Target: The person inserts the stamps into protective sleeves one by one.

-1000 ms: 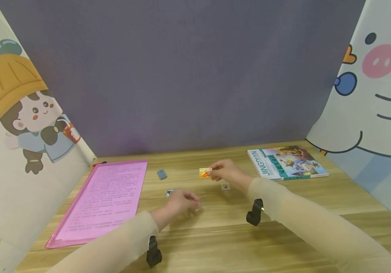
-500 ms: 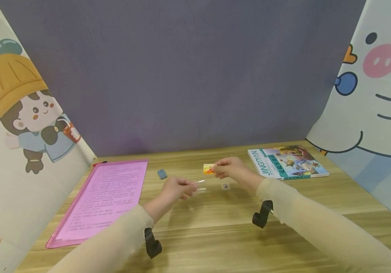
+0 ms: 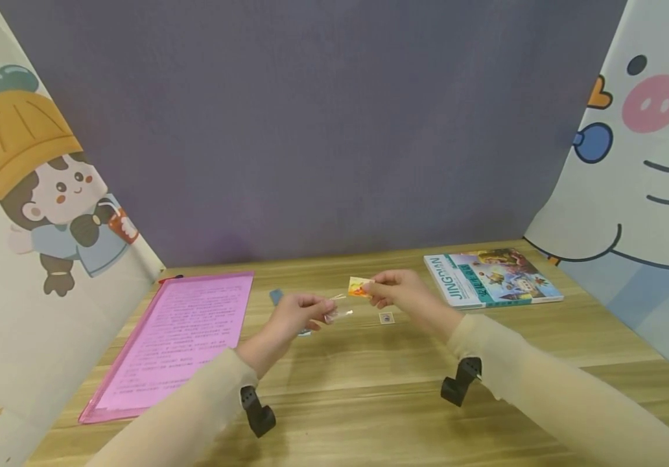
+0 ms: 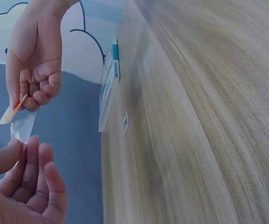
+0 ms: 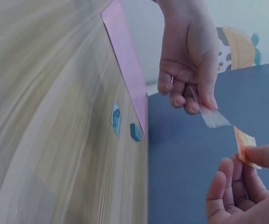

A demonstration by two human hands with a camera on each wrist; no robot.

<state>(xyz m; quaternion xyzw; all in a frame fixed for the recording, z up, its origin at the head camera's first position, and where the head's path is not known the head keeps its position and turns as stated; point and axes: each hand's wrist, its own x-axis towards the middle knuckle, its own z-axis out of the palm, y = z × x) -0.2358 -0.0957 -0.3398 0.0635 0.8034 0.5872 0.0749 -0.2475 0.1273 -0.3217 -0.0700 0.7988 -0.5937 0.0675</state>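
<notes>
left hand [image 3: 290, 314]: a small clear sleeve [image 3: 337, 314] is being pinched at its near end between thumb and fingertips, raised off the worktop [image 3: 369, 402]; grip narrow, closed on the sleeve; open end is being pointed toward 2 o'clock, at the card.
right hand [image 3: 395, 293]: a small orange-yellow card [image 3: 358, 287] is being pinched by one edge; grip narrow, closed on the card; card's free corner is being held just beside the sleeve mouth, apart from it, likely so the two are lining up.
on worktop: a small printed card [image 3: 386, 318] is lying flat at 5 o'clock of the orange card; a blue-grey piece [image 3: 276, 295] at 11 o'clock of the left hand; another small card [image 5: 115, 117] is lying under the left hand.
pink document folder [image 3: 177, 337]: lying flat at 9 o'clock; print too small to be read.
book [image 3: 492, 277]: lying flat at 3 o'clock; "JINGDIAN" can be read along the spine edge.
</notes>
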